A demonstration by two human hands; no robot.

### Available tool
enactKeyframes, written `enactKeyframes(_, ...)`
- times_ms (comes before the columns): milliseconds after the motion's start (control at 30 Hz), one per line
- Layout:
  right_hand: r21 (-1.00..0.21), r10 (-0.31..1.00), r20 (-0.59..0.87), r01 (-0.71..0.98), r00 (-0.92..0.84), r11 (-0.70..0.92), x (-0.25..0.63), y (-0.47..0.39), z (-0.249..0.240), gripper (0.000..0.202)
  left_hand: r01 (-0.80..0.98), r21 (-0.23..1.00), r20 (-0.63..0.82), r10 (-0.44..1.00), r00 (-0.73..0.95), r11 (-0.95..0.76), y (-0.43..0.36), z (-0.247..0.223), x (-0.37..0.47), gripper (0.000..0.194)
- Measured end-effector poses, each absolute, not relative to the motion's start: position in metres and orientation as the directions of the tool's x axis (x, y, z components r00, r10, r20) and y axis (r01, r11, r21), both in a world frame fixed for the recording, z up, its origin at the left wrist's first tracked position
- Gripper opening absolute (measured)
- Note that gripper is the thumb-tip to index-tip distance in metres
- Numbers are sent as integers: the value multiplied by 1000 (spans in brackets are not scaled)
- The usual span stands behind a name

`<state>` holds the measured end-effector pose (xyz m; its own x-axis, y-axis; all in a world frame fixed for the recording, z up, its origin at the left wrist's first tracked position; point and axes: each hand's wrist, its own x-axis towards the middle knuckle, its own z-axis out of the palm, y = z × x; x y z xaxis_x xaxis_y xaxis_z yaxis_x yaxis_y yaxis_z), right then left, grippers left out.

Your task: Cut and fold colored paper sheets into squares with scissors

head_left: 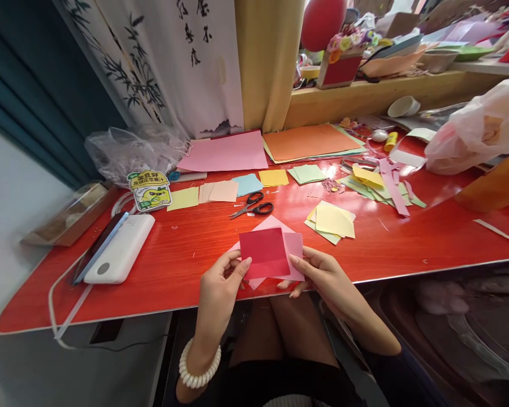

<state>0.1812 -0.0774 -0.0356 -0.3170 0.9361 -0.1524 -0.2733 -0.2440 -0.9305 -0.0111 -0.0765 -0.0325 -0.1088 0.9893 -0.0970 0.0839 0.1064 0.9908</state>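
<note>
Between my two hands, just above the front edge of the red table, are a dark pink paper point(264, 253) and a lighter pink paper point(296, 249) that shows behind it on the right. My left hand point(224, 282) pinches the dark pink paper at its lower left corner, thumb in front. My right hand point(320, 270) grips the light pink paper at its right side, its thumb near the dark sheet's edge. More pink paper point(271, 221) shows behind these sheets. Scissors point(254, 204) with black handles lie open just beyond.
Pale yellow squares point(334, 219) lie right of the papers. Farther back are a yellow stack point(274, 177), a blue one point(247, 185) and large orange sheets point(314, 141). A white power bank point(121, 249) is at left, a plastic bag point(483, 127) at right.
</note>
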Motion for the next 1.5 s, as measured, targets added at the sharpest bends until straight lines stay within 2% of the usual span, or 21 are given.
enactKeyframes(100,-936,924,-153,-250,-351,-250,181,-77,-36,30,104,988,-112,992,-55,118,-76,-30,-7,23)
enactKeyframes(233,-936,925,-151,-250,-347,-247,181,-76,-36,33,223,965,-131,990,-53,139,-77,-23,-2,25)
enactKeyframes(367,-930,939,-167,-269,-301,-251,181,-76,-37,31,325,940,-62,987,-147,108,-75,-13,-7,23)
enactKeyframes(467,-924,943,-182,-279,-280,-261,181,-77,-37,35,382,917,6,949,-314,120,-71,-9,-25,26)
enactKeyframes(567,-925,945,-162,-288,-284,-246,182,-78,-37,40,600,775,135,877,-461,196,-68,-14,-52,26)
enactKeyframes(667,-931,945,-137,-287,-295,-225,182,-78,-37,43,827,520,350,829,-436,215,-71,-26,-70,36)
enactKeyframes(700,-933,945,-137,-281,-298,-224,183,-78,-36,44,853,488,422,806,-416,184,-73,-30,-71,40)
enactKeyframes(733,-936,944,-138,-272,-301,-224,183,-78,-36,45,852,507,471,784,-403,133,-76,-33,-69,43)
enactKeyframes(800,-942,940,-134,-255,-313,-219,183,-78,-37,46,756,655,449,804,-390,2,-83,-35,-54,41)
enactKeyframes(867,-949,935,-116,-240,-335,-203,184,-78,-37,45,542,837,276,915,-293,-78,-89,-34,-32,37)
enactKeyframes(967,-958,926,-106,-214,-361,-193,185,-80,-37,42,259,966,17,998,-54,-2,-89,-29,-2,35)
enactKeyframes(1033,-960,926,-118,-199,-358,-199,185,-81,-37,41,146,987,-70,998,3,69,-86,-28,8,35)
enactKeyframes(1133,-963,937,-139,-178,-319,-203,183,-83,-38,40,42,992,-121,993,-10,121,-82,-30,10,31)
enactKeyframes(1333,-974,969,-171,-120,-177,-193,180,-85,-44,40,2,994,-106,993,-58,107,-84,-31,10,24)
enactKeyframes(1500,-960,986,-141,-231,-91,-159,178,-84,-47,32,-57,987,-152,988,-32,150,-84,-24,11,21)
